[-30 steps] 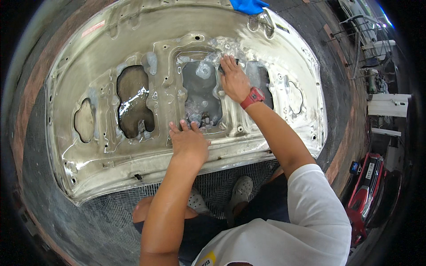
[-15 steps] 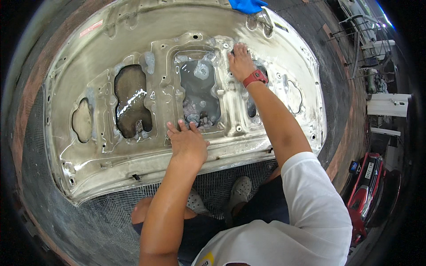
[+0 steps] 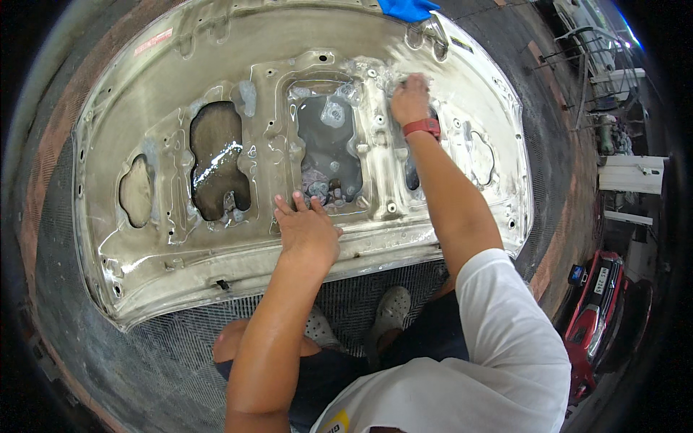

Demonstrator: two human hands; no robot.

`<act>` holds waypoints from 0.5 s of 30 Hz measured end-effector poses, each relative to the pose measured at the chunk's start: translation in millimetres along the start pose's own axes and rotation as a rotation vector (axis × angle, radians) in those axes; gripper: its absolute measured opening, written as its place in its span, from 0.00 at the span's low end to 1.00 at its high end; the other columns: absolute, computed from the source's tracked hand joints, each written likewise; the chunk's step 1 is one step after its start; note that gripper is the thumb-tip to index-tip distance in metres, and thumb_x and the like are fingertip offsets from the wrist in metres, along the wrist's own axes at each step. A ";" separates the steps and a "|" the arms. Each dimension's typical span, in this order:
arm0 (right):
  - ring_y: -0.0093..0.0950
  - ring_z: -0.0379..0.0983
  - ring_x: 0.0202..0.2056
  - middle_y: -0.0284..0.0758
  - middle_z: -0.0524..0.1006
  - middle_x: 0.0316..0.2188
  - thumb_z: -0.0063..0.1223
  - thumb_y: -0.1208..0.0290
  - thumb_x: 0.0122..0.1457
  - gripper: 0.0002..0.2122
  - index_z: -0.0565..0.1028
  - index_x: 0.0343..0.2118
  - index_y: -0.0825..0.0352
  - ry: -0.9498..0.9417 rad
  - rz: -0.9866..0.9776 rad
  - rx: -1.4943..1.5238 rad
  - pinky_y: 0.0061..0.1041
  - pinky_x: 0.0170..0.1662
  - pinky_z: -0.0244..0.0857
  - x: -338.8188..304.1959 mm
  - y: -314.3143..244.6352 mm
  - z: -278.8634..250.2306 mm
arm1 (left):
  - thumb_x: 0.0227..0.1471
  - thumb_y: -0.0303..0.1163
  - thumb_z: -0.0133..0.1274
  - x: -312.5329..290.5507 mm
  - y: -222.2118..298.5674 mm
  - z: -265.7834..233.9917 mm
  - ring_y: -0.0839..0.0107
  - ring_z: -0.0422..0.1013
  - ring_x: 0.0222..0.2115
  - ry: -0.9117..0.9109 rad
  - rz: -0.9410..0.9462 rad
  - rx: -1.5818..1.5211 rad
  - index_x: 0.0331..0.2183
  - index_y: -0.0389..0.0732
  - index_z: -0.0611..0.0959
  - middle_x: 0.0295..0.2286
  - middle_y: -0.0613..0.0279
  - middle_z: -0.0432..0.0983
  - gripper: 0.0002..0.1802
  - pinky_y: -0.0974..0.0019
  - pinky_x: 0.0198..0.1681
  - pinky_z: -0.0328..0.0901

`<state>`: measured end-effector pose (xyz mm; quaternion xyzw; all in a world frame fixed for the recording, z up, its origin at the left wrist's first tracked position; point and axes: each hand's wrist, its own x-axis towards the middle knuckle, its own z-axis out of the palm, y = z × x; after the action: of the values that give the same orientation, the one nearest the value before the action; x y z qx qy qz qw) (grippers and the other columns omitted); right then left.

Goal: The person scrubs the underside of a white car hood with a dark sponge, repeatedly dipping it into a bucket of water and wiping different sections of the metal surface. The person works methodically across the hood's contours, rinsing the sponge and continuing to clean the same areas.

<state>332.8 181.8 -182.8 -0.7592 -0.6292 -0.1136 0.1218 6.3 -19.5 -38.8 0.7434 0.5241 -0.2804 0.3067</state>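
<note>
A large car hood [image 3: 289, 252] lies with its inner side up in front of me, its pale surface wet and glossy with grey smears. My left hand [image 3: 309, 229] rests flat with fingers spread on the frame just below the middle opening. Farther off to the right, my right hand [image 3: 411, 101] presses on the hood near the top of the right-hand opening. Its fingers look bent and are smeared by motion. A small dark edge shows beside them, but what lies under the fingers is hidden. A red watch [image 3: 421, 128] circles that wrist.
Grey suds and murky water sit in the middle opening [image 3: 328, 144]; a darker opening [image 3: 220, 162] lies to its left. A blue cloth [image 3: 408, 9] hangs over the far edge. Dark ridged matting [image 3: 289, 310] lies underfoot. A red car part [image 3: 595, 310] and white panels [image 3: 632, 173] stand at right.
My right hand has shifted right across the hood, and its fingers have drawn in from a flatter pose. My left hand stays at the same place on the frame.
</note>
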 end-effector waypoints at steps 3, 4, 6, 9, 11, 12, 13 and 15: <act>0.55 0.55 0.72 0.59 0.60 0.71 0.39 0.61 0.70 0.29 0.62 0.70 0.75 -0.196 -0.200 0.220 0.53 0.74 0.49 -9.4 -40.1 -6.4 | 0.69 0.59 0.46 -0.8 -4.8 3.6 0.24 0.43 0.72 -0.006 -0.027 0.020 0.74 0.36 0.57 0.73 0.36 0.47 0.47 0.36 0.74 0.44; 0.56 0.55 0.72 0.58 0.60 0.71 0.38 0.61 0.71 0.29 0.62 0.70 0.73 -0.233 -0.165 0.209 0.55 0.74 0.49 -9.2 -39.3 -13.4 | 0.69 0.59 0.46 0.0 -6.5 5.6 0.24 0.43 0.72 -0.006 -0.032 0.021 0.74 0.36 0.57 0.73 0.36 0.47 0.47 0.36 0.74 0.44; 0.56 0.54 0.72 0.55 0.60 0.72 0.37 0.61 0.71 0.28 0.63 0.70 0.71 -0.134 -0.043 0.156 0.56 0.74 0.49 0.8 -51.5 -4.2 | 0.69 0.59 0.46 1.9 -0.8 2.8 0.24 0.43 0.72 0.001 -0.018 0.026 0.74 0.36 0.57 0.73 0.36 0.47 0.47 0.36 0.74 0.44; 0.55 0.53 0.73 0.51 0.60 0.73 0.38 0.61 0.72 0.28 0.62 0.71 0.70 -0.209 -0.136 0.228 0.56 0.74 0.49 5.6 -82.9 -15.9 | 0.69 0.59 0.46 0.7 1.3 2.8 0.24 0.43 0.72 -0.012 -0.017 0.044 0.74 0.37 0.56 0.73 0.36 0.47 0.47 0.37 0.74 0.45; 0.51 0.52 0.74 0.49 0.58 0.74 0.42 0.60 0.71 0.29 0.63 0.71 0.71 -0.301 -0.314 0.161 0.55 0.74 0.50 -6.2 -86.0 -29.4 | 0.69 0.59 0.45 1.3 2.7 2.5 0.25 0.43 0.72 -0.017 -0.011 0.039 0.74 0.37 0.55 0.73 0.37 0.46 0.47 0.37 0.75 0.45; 0.51 0.52 0.74 0.49 0.58 0.74 0.43 0.60 0.71 0.29 0.63 0.70 0.72 -0.313 -0.378 0.115 0.55 0.74 0.50 -27.1 -92.5 -37.1 | 0.69 0.58 0.45 0.9 -2.0 3.2 0.24 0.42 0.72 -0.021 -0.023 0.013 0.74 0.36 0.55 0.73 0.37 0.46 0.47 0.36 0.74 0.44; 0.50 0.52 0.74 0.49 0.58 0.74 0.44 0.60 0.71 0.29 0.63 0.70 0.72 -0.322 -0.443 0.067 0.55 0.74 0.50 -56.2 -98.3 -48.8 | 0.69 0.58 0.46 0.6 -7.5 4.1 0.24 0.41 0.72 -0.023 -0.035 -0.012 0.74 0.35 0.56 0.73 0.37 0.46 0.47 0.34 0.74 0.43; 0.49 0.52 0.75 0.48 0.57 0.75 0.44 0.61 0.71 0.29 0.63 0.70 0.73 -0.351 -0.504 0.017 0.54 0.74 0.51 -90.3 -96.9 -69.4 | 0.69 0.57 0.46 -0.9 -10.8 5.0 0.23 0.41 0.72 -0.031 -0.034 -0.044 0.74 0.34 0.56 0.73 0.37 0.46 0.47 0.33 0.74 0.42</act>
<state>219.8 92.6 -142.6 -0.5860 -0.8101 -0.0020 -0.0145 -4.7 -21.0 -43.2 0.7230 0.5379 -0.2854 0.3264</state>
